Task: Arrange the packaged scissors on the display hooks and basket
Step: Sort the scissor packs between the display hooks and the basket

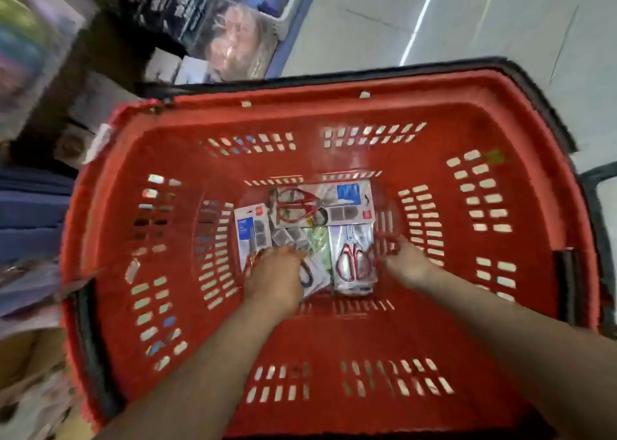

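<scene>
Left forearm (207, 356) and right forearm (500, 333) come in from bottom edge, both reaching down into red basket (334, 339). Basket fills most of view: slotted walls, black handle (93, 356) lying along the rim.

Scissor packs sit in a loose pile on the basket floor, centre:
- red-handled pack (354, 259), right side of pile, handles toward camera
- second red-handled pack (310, 204), lying crosswise at far end, overlapping the ones below it
- blue-label pack (252, 236), left side of pile
- black-handled pack (309, 277), mostly covered by the left hand

Left hand (273, 272): back of hand up, fingers pointing down onto the middle of the pile, over the blue-label pack and black-handled pack. Heavy motion blur, so cannot tell whether it grips a pack or only presses on it.

Right hand (405, 262): just beside the right edge of the red-handled pack. Fingers (390, 244) spread and fairly straight, tips at the pack edge and basket floor. Not wrapped round anything.

Outside basket: blurred shelf goods (233, 39) upper left, more stock (30, 206) along left edge, pale floor (500, 22) upper right with a bright streak (420, 19) across it.
</scene>
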`<move>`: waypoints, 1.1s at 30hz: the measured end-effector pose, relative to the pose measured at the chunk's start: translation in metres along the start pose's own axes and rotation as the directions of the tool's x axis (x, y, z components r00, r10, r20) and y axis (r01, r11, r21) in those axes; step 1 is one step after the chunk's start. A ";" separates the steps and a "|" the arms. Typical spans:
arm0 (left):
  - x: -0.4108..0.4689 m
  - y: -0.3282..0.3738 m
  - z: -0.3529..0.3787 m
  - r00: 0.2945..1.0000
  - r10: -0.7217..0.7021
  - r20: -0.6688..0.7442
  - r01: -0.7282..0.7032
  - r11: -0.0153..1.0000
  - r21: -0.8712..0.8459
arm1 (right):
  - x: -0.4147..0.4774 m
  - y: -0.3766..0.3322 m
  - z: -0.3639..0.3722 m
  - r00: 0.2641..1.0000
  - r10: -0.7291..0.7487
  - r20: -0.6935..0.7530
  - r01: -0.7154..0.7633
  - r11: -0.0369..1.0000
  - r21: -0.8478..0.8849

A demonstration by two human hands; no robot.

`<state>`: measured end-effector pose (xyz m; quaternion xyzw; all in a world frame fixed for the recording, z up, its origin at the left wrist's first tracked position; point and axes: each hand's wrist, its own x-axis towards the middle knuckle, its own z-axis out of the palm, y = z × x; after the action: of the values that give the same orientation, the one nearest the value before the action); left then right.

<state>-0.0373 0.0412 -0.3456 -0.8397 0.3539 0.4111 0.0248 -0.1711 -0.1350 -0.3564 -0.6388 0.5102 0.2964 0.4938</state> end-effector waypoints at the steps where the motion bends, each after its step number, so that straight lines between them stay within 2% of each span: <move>1: 0.015 -0.002 0.015 0.995 0.080 0.066 -0.087 0.990 0.113 | 0.017 0.005 0.012 1.000 0.018 0.004 -0.018 1.000 0.014; 4: 0.048 -0.008 0.044 0.957 0.203 0.208 -0.265 0.903 0.337 | 0.054 0.019 0.041 0.996 0.083 -0.028 -0.080 0.993 0.083; 9: 0.064 -0.008 0.052 0.923 0.308 0.231 -0.385 0.721 0.576 | 0.088 0.042 0.076 0.975 0.133 -0.178 -0.108 0.983 0.146; 14: 0.051 -0.020 0.028 0.874 0.387 0.294 -0.476 0.557 0.680 | 0.064 0.013 0.071 0.992 0.110 -0.068 -0.090 0.964 0.252; 16: 0.041 -0.036 0.017 0.823 0.472 0.316 -0.555 0.550 0.624 | 0.058 0.008 0.063 0.993 0.081 -0.082 -0.059 0.969 0.241; 18: 0.032 -0.048 0.000 0.777 0.574 0.258 -0.606 0.573 0.552 | 0.051 0.003 0.050 0.992 0.060 -0.113 -0.033 0.973 0.227; 20: 0.023 -0.052 -0.014 0.804 0.527 0.275 -0.594 0.688 0.418 | 0.041 0.001 0.037 0.993 0.052 -0.108 -0.034 0.985 0.167; 21: 0.017 -0.051 -0.019 0.824 0.517 0.234 -0.567 0.755 0.330 | 0.034 -0.002 0.029 0.994 0.050 -0.100 -0.037 0.992 0.123; 23: -0.001 -0.042 -0.031 0.900 0.432 0.059 -0.434 0.901 0.021 | 0.024 -0.003 0.019 0.994 0.044 -0.101 -0.035 0.996 0.083; 24: -0.010 -0.035 -0.038 0.946 0.324 -0.021 -0.322 0.927 -0.195 | 0.018 -0.005 0.014 0.993 0.039 -0.111 -0.031 0.997 0.073; 25: -0.018 -0.028 -0.045 0.978 0.193 -0.075 -0.206 0.879 -0.430 | 0.010 -0.006 0.010 0.992 0.030 -0.125 -0.024 0.998 0.050; 26: -0.023 -0.023 -0.049 0.995 0.060 -0.085 -0.101 0.751 -0.653 | 0.003 -0.007 0.006 0.990 0.011 -0.140 -0.008 1.000 0.027; 28: -0.026 -0.019 -0.052 0.990 -0.128 -0.067 -0.006 0.429 -0.903 | -0.017 -0.007 -0.006 0.989 -0.064 -0.131 0.071 0.996 0.053; 31: -0.030 -0.006 -0.045 0.950 -0.311 0.015 0.021 0.018 -1.000 | -0.051 -0.012 -0.024 0.975 -0.224 -0.007 0.219 0.947 0.233; 33: -0.036 0.005 -0.043 0.920 -0.382 0.085 0.027 -0.154 -0.988 | -0.070 -0.016 -0.034 0.952 -0.302 0.050 0.278 0.922 0.271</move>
<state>-0.0261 0.0439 -0.2906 -0.6611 -0.2103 0.4213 -0.5842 -0.1814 -0.1422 -0.2779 -0.6228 0.4213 0.1791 0.6345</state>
